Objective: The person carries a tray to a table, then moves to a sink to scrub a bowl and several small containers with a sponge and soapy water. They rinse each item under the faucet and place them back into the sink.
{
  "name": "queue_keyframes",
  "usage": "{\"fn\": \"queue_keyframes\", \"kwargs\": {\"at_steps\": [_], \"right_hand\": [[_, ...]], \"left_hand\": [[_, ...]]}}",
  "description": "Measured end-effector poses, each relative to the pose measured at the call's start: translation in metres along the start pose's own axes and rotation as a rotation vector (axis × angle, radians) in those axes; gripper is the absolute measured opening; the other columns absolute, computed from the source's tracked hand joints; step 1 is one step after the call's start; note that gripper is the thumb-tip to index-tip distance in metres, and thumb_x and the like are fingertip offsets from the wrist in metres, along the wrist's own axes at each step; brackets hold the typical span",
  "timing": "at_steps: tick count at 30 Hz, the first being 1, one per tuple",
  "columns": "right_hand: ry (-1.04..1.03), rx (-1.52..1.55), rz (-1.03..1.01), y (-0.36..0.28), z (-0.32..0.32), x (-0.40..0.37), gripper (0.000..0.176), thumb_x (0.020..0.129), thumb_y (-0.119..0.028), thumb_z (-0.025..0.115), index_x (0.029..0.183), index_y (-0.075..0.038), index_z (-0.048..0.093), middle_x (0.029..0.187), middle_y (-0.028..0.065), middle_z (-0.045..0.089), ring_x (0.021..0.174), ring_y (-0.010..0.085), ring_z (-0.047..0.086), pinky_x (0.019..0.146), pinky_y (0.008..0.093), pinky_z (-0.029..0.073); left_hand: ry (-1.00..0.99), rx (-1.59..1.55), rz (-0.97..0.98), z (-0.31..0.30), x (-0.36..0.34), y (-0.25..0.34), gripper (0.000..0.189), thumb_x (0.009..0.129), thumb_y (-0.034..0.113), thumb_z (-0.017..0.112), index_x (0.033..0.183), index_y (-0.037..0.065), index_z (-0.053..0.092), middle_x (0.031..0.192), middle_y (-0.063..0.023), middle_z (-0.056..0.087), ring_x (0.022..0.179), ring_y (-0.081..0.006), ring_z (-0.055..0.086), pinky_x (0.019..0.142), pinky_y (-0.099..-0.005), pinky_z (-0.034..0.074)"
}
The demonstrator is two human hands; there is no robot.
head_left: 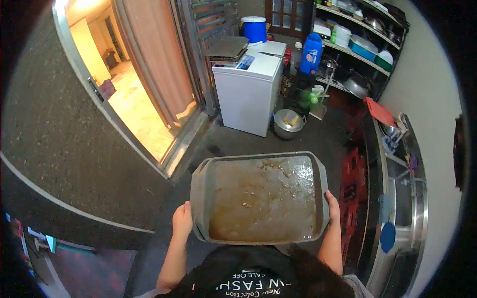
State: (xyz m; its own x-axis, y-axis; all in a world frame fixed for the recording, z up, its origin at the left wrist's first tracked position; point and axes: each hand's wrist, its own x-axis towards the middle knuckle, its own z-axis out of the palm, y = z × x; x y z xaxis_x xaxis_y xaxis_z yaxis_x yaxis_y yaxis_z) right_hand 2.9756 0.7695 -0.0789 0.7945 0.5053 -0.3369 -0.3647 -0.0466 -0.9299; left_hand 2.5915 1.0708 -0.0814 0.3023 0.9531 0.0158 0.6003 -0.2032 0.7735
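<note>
Here, the left hand (pixel 183 217) and right hand (pixel 333 206) held a baking tray (pixel 200 191) before the black shirt (pixel 238 263), fingers clamping its ends; a tilt could have spilled wet brown residue (pixel 233 223)

Tray (pixel 199 193): grey, filmed with brown liquid (pixel 258 198), deepest brown at its near left corner, glinting white at the far right corner. Shirt (pixel 223 265): black, white lettering (pixel 256 284). Appliance (pixel 243 99): plain white; near its far edge, a blue drum (pixel 255 33) with white lid (pixel 253 19).
</note>
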Motion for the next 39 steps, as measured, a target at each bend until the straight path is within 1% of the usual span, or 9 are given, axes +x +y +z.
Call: {"fn": "queue_keyframes", "kwargs": {"at_steps": [2,7,18,22,23,24,32,33,39], "right_hand": [[-0.082,-0.005,-0.013,-0.041,0.037,0.049,0.038,0.085,-0.039,0.053,0.099,-0.005,0.061,0.086,0.0044,0.062,0.074,0.0139,0.057,0.066,0.027,0.044],[-0.134,-0.055,0.039,-0.1,0.132,0.185,0.036,0.084,-0.04,0.053,0.094,-0.006,0.062,0.081,0.0039,0.061,0.068,0.0144,0.056,0.063,0.0265,0.043],[-0.326,-0.3,-0.126,-0.149,0.313,0.478,0.041,0.084,-0.035,0.055,0.104,0.0,0.062,0.096,0.0071,0.063,0.087,0.0166,0.056,0.081,0.0279,0.041],[-0.215,-0.287,-0.113,-0.181,0.336,0.592,0.043,0.083,-0.037,0.056,0.105,0.0,0.062,0.099,0.0074,0.063,0.088,0.0179,0.056,0.081,0.0289,0.041],[-0.236,-0.251,-0.004,-0.226,0.359,0.58,0.041,0.083,-0.036,0.057,0.105,-0.002,0.062,0.096,0.0067,0.064,0.087,0.0178,0.057,0.08,0.0296,0.041],[-0.326,-0.305,-0.159,-0.217,0.345,0.639,0.037,0.084,-0.035,0.057,0.102,-0.004,0.063,0.091,0.0055,0.064,0.083,0.0169,0.057,0.077,0.0304,0.042],[-0.522,-0.326,-0.128,-0.385,0.423,0.846,0.036,0.087,-0.032,0.055,0.1,0.0,0.063,0.093,0.0081,0.065,0.08,0.0155,0.061,0.075,0.0292,0.047],[-0.602,-0.471,-0.324,-0.392,0.423,0.916,0.036,0.087,-0.032,0.054,0.104,-0.001,0.062,0.097,0.0082,0.065,0.085,0.0165,0.06,0.078,0.029,0.045],[-0.713,-0.629,-0.162,-0.479,0.531,1.082,0.034,0.089,-0.031,0.053,0.108,-0.004,0.061,0.096,0.0059,0.064,0.083,0.0137,0.06,0.076,0.0286,0.047]], "left_hand": [[0.05,-0.004,-0.061,0.004,0.032,0.03,0.049,0.093,0.038,0.036,0.09,-0.005,0.06,0.085,-0.0229,0.06,0.083,-0.0372,0.057,0.076,-0.0393,0.043],[0.168,-0.248,-0.123,0.019,0.132,0.07,0.046,0.095,0.033,0.036,0.086,-0.006,0.059,0.079,-0.0137,0.061,0.073,-0.0198,0.055,0.069,-0.0337,0.042],[0.077,-0.199,-0.274,0.062,0.449,0.037,0.051,0.094,0.039,0.037,0.084,-0.006,0.061,0.073,-0.0113,0.061,0.073,-0.015,0.055,0.068,-0.0323,0.042],[-0.004,-0.322,-0.232,0.08,0.561,0.086,0.048,0.094,0.039,0.041,0.092,-0.005,0.062,0.08,-0.0063,0.061,0.077,-0.013,0.054,0.07,-0.0284,0.042],[0.017,-0.399,-0.18,0.092,0.582,0.115,0.047,0.093,0.038,0.042,0.095,-0.005,0.061,0.081,-0.0048,0.06,0.078,-0.0122,0.053,0.071,-0.0274,0.042],[0.04,-0.48,-0.125,0.101,0.604,0.133,0.046,0.093,0.038,0.042,0.097,-0.005,0.061,0.083,-0.0034,0.059,0.079,-0.0115,0.052,0.072,-0.0263,0.041],[-0.188,-0.602,-0.085,0.216,0.765,0.148,0.036,0.09,0.03,0.052,0.103,-0.003,0.059,0.087,-0.0015,0.06,0.085,-0.0093,0.052,0.076,-0.0249,0.041],[-0.208,-0.64,-0.103,0.224,0.779,0.167,0.036,0.09,0.029,0.052,0.103,-0.003,0.06,0.086,-0.0014,0.059,0.085,-0.0094,0.052,0.076,-0.0251,0.041],[-0.168,-0.639,-0.159,0.28,0.859,0.244,0.034,0.089,0.027,0.055,0.104,-0.004,0.058,0.089,-0.0033,0.059,0.086,-0.0113,0.052,0.078,-0.0258,0.042]]}}
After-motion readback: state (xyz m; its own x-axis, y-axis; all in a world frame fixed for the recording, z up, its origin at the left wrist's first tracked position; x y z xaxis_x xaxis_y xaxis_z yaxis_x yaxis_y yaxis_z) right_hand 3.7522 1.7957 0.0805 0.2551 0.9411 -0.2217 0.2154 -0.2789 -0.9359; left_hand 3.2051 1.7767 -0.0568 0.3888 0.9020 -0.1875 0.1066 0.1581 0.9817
